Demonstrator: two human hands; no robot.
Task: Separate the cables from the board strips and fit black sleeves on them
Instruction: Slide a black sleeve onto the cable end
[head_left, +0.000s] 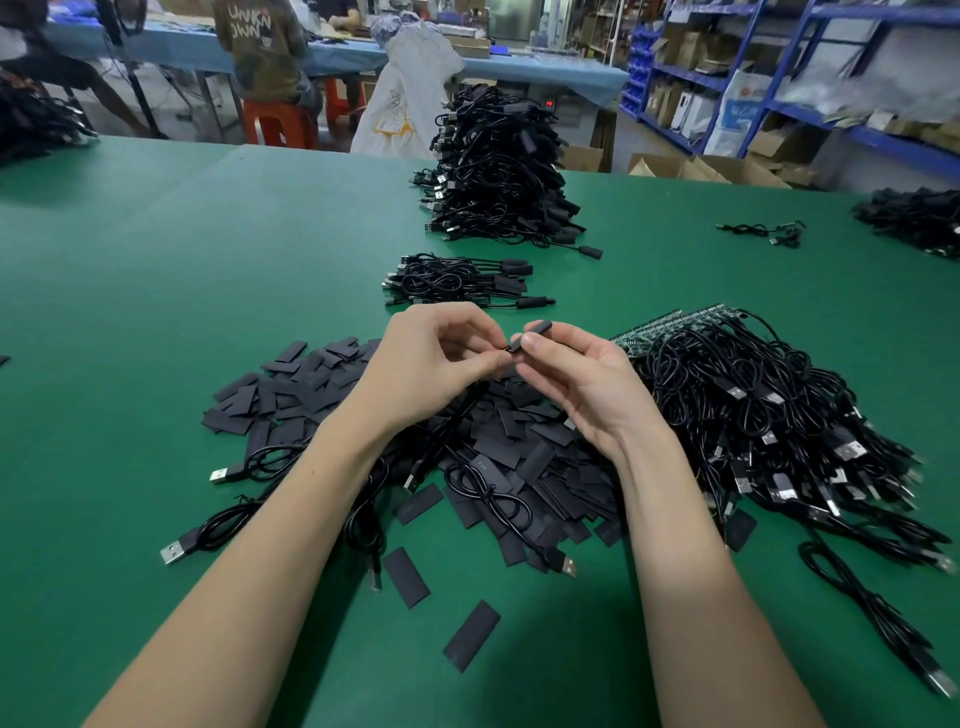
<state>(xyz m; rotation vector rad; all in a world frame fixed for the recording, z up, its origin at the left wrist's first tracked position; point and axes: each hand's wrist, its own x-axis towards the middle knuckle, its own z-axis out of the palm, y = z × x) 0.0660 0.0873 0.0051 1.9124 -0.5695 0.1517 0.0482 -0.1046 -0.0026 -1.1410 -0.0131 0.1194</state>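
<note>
- L hand (434, 358): fingertips pinch the cable (447, 426) end, cable hangs down twd sleeve pile (498, 447).
- Black sleeve (535, 332): long axis runs L-R, open end meets cable tip; hands touching.
- R hand (576, 384): thumb + fingers pinch sleeve.
- Next, prob: slide sleeve leftward.
- Board strips (670, 322): far R, w/ cable heap.

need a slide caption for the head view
Both hands, left hand and right hand, fit a black sleeve over a cable end above the sleeve pile.

Your left hand (421, 358) and right hand (576, 384) are bare, without gloves. Your forearms show no sleeves. You wear no rings or watch.
</note>
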